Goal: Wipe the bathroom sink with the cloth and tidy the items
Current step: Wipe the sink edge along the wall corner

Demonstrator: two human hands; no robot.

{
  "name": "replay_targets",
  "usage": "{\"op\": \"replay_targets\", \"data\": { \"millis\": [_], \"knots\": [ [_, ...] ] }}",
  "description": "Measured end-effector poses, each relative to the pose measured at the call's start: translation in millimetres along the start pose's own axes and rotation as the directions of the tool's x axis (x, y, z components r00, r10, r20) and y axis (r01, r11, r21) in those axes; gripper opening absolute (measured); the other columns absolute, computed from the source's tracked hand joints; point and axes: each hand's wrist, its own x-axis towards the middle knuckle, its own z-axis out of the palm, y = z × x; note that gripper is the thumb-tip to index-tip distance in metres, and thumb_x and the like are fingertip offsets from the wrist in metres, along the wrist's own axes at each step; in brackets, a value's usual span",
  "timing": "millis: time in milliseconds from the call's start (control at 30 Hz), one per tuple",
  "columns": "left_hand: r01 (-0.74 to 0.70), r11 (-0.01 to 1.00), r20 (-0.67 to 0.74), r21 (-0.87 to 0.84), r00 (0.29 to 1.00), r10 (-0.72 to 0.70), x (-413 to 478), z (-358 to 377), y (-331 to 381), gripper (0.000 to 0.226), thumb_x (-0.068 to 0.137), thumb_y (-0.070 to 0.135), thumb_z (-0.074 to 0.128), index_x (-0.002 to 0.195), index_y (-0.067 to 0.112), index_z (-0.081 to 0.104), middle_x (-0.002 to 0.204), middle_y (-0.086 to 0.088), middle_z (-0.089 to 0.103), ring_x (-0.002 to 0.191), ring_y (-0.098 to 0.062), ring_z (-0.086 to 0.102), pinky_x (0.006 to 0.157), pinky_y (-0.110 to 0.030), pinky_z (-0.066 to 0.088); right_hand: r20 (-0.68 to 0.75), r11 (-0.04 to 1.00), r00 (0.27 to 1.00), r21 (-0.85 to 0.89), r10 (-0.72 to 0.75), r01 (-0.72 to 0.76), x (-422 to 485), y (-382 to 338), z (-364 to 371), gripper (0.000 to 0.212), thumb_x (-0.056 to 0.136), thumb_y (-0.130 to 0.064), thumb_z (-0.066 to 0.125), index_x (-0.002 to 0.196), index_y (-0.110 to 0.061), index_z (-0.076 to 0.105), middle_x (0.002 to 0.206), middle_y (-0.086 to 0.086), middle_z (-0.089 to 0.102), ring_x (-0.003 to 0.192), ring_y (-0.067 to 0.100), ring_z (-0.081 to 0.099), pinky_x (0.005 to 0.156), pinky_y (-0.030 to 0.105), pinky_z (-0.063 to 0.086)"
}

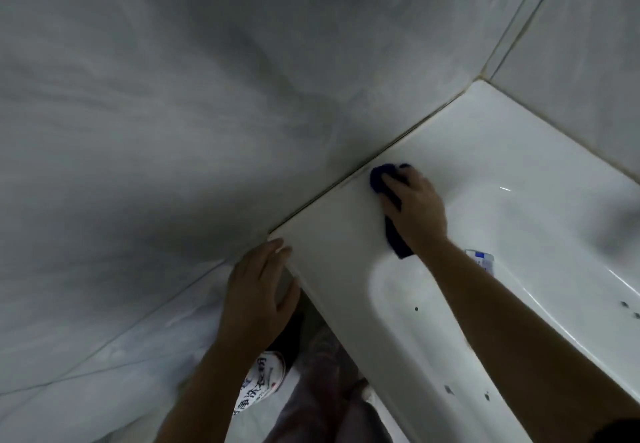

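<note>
One blue cloth (378, 181) lies on the sink's (346, 286) back rim, pressed under the right hand's (414, 210) flat fingers. The left hand (258, 290) rests open on the sink's corner. Wiping seems midway; a tube (480, 260) on the sink awaits tidying.

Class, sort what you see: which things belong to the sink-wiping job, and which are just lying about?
In the job: blue cloth, sink, right hand pressing the cloth, left hand on the sink's corner.
Lying about: small blue-labelled item, printed white container below.
</note>
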Motion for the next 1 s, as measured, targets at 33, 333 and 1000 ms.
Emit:
{"op": "replay_targets", "data": {
  "millis": [33, 333, 1000],
  "knots": [
    [0.007, 1.0, -0.01, 0.015, 1.0, -0.006, -7.6, -3.4, -0.5, 0.043, 0.084, 0.032, 0.046, 0.112, 0.003, 0.061, 0.115, -0.015, 0.061, 0.106, -0.024, 0.05, 0.089, -0.038, 0.041, -0.036, 0.989, 0.988, 0.008, 0.15, -0.15, 5.1, 3.5, -0.1, 0.035, 0.085, -0.026, 0.051, 0.112, -0.007, 0.063, 0.112, 0.019, 0.059, 0.092, 0.04, 0.057, 0.068, 0.043, 0.049],
    [0.175, 0.982, 0.024, 0.071, 0.984, -0.177, -68.0, -21.2, -4.1, 0.048, 0.084, 0.036, 0.045, 0.114, 0.001, 0.06, 0.12, -0.017, 0.059, 0.107, -0.035, 0.056, 0.089, -0.047, 0.047, 0.236, 0.979, 0.959, 0.169, -0.154, 0.116, -76.2, -133.1, 25.5, 0.037, 0.084, -0.025, 0.051, 0.118, -0.011, 0.058, 0.117, 0.016, 0.056, 0.092, 0.039, 0.056, 0.069, 0.045, 0.048],
    [-0.18, 0.981, 0.118, -0.068, 0.975, 0.187, -54.9, 3.8, 7.9, 0.043, 0.086, 0.029, 0.046, 0.113, 0.0, 0.059, 0.117, -0.019, 0.06, 0.11, -0.033, 0.053, 0.092, -0.046, 0.044, 0.026, 0.889, 0.889, -0.035, 0.458, -0.457, -210.9, -94.3, -48.9, 0.032, 0.082, -0.021, 0.061, 0.109, -0.003, 0.061, 0.097, 0.017, 0.059, 0.076, 0.035, 0.057, 0.061, 0.042, 0.051]
  ]
}}
